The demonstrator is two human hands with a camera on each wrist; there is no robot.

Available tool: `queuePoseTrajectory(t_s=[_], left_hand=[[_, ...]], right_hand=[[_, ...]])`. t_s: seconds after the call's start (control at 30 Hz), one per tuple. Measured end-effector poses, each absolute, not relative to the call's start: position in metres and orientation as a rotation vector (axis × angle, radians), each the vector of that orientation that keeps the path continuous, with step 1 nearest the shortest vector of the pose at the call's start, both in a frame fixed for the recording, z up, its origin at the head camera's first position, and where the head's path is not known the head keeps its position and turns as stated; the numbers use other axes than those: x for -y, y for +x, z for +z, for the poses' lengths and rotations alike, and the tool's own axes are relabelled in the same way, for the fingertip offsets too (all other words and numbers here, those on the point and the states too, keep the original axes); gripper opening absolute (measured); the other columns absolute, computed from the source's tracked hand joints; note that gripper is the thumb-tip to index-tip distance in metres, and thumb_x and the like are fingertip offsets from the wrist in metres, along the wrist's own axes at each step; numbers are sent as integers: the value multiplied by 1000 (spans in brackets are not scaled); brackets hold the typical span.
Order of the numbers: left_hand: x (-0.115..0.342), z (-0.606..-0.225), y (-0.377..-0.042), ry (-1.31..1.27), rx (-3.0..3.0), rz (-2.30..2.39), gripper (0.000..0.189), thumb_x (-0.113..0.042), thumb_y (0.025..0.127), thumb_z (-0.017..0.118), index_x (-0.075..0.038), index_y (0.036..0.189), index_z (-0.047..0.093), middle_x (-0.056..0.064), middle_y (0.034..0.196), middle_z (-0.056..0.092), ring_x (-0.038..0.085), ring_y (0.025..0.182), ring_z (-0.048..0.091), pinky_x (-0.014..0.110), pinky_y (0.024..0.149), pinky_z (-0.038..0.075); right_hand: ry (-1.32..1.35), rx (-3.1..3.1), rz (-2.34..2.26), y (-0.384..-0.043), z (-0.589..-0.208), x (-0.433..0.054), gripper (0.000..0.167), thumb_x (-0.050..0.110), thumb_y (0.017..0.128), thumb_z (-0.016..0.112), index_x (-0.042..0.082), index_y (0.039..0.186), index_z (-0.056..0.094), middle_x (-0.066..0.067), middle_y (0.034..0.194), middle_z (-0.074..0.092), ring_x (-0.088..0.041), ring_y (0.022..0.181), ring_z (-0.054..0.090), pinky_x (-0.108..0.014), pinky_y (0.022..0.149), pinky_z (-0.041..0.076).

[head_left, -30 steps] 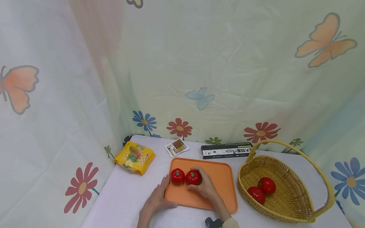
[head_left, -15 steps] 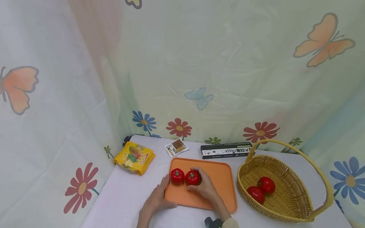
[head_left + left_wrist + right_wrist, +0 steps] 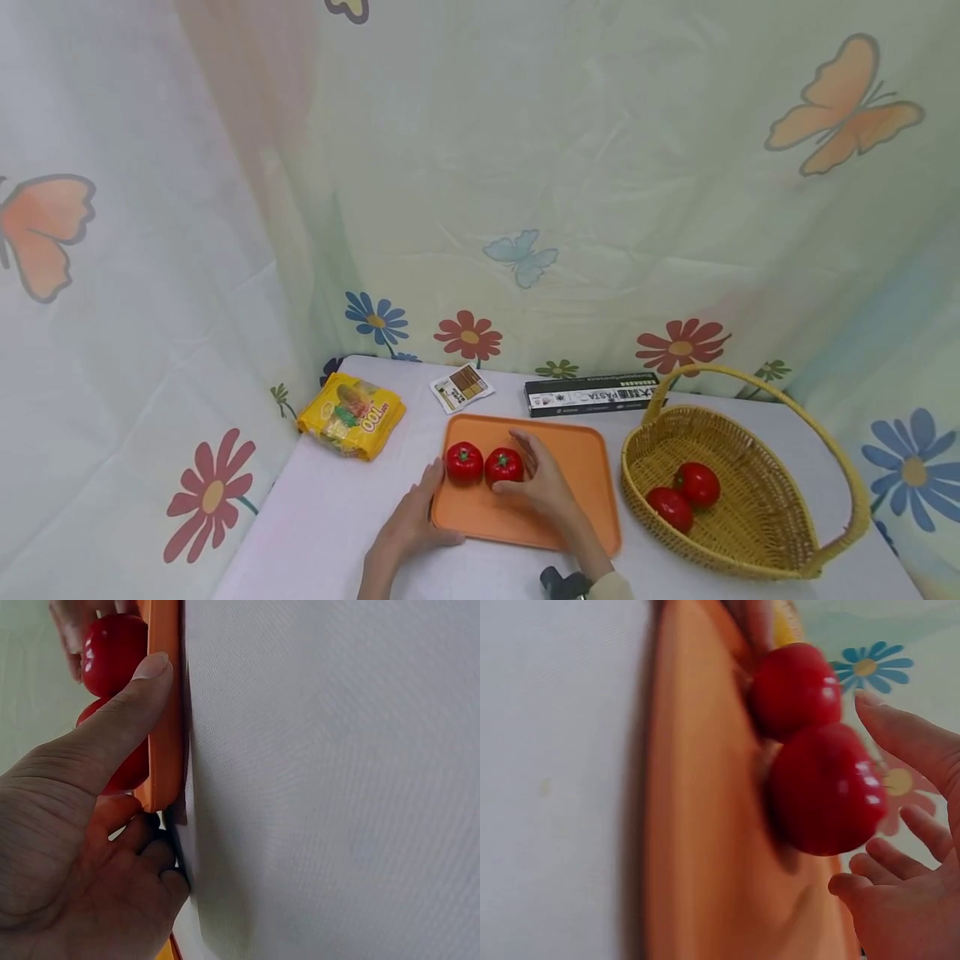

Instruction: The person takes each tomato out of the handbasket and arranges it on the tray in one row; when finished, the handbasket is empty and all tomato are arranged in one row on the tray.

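Observation:
Two shiny red tomatoes with green stems lie side by side on the orange tray [image 3: 551,521]: a left tomato [image 3: 464,462] and a right tomato [image 3: 503,467]. My right hand [image 3: 543,487] is spread beside the right tomato; in the right wrist view a gap shows between its fingers and the right tomato [image 3: 829,791]. At the tray's near left corner, my left hand [image 3: 412,517] holds the tray. In the left wrist view its thumb [image 3: 124,720] lies against the tray's front rim [image 3: 165,735], while the other fingers bend at the corner.
A wicker basket [image 3: 795,500] with a tall handle stands right of the tray, two red tomatoes [image 3: 697,485] inside. Behind the tray lie a black pasta box [image 3: 590,395] and a small white sachet [image 3: 462,388]. A yellow packet [image 3: 352,415] sits at left. A flowered curtain encloses the table.
My right hand's fingers have come away from the right tomato and spread, with the hand drawn slightly to the right. The left hand and the tomatoes have stayed in place.

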State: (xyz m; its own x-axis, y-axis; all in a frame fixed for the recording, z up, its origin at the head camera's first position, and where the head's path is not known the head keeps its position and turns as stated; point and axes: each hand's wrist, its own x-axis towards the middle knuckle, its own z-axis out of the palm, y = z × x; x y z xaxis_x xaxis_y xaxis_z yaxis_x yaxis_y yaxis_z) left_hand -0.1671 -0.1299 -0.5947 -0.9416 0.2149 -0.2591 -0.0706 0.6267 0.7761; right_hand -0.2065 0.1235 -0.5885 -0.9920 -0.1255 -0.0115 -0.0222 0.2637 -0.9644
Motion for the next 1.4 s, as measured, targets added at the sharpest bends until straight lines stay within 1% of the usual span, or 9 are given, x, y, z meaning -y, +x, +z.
queuePoseTrajectory(t_s=[0.13,0.27,0.47,0.57,0.7,0.77,0.93,1.1,1.4], left_hand=[[130,-595,-167,122,-2525,1228,123,-29,76,100,-10,172,26,20,176,27,47,162,21,69,131,20],[130,-595,-167,129,-2520,1233,124,-29,76,100,-10,172,25,20,177,26,47,163,21,68,132,19],[130,-594,-168,140,-2531,1235,124,-29,77,100,-11,173,24,18,177,26,45,164,20,67,133,18],[131,-594,-168,143,-2526,1243,124,-29,77,100,-11,173,24,18,177,26,45,164,20,67,132,18],[132,-593,-166,156,-2522,1255,124,-29,77,100,-10,172,24,20,177,26,46,163,20,67,132,18],[133,-592,-165,159,-2524,1258,123,-28,76,100,-9,172,25,21,177,26,47,163,20,67,132,17],[134,-590,-165,140,-2518,1261,124,-27,75,100,-10,172,25,20,177,26,47,163,20,67,133,17],[133,-592,-164,127,-2512,1255,124,-28,76,100,-11,173,24,20,177,26,47,163,20,68,132,17],[132,-593,-164,164,-2517,1256,125,-28,75,100,-9,172,24,21,177,26,47,163,20,68,132,17]], right_hand=[[-164,-2426,-1887,-206,-565,-133,89,8,85,93,8,160,45,-20,168,44,-46,160,31,-57,128,30],[-269,-2453,-1863,-200,-526,-147,89,5,86,91,4,161,42,-21,168,42,-44,160,32,-56,129,29],[-532,-2485,-1766,-182,-462,-172,82,8,88,90,0,156,46,-23,161,52,-45,152,45,-52,124,38],[-667,-2430,-1759,-174,-440,-188,79,8,89,89,-1,155,48,-23,158,55,-43,148,51,-38,122,45],[-854,-2314,-1746,-166,-418,-210,71,3,92,85,0,153,50,-23,153,59,-25,144,59,-22,116,48],[-972,-2286,-1698,-165,-408,-221,67,1,93,82,1,152,51,-20,151,61,-17,141,61,-22,116,49],[-1132,-2288,-1554,-159,-385,-248,65,-3,93,80,4,152,54,-10,150,65,-13,140,61,-22,114,50],[-1082,-2367,-1459,-154,-373,-276,66,-1,92,82,9,152,57,-6,150,66,-8,139,60,-21,110,53],[-1107,-2231,-1514,-168,-386,-326,65,-13,91,74,-3,151,52,-11,150,65,-14,137,64,-25,110,55]])
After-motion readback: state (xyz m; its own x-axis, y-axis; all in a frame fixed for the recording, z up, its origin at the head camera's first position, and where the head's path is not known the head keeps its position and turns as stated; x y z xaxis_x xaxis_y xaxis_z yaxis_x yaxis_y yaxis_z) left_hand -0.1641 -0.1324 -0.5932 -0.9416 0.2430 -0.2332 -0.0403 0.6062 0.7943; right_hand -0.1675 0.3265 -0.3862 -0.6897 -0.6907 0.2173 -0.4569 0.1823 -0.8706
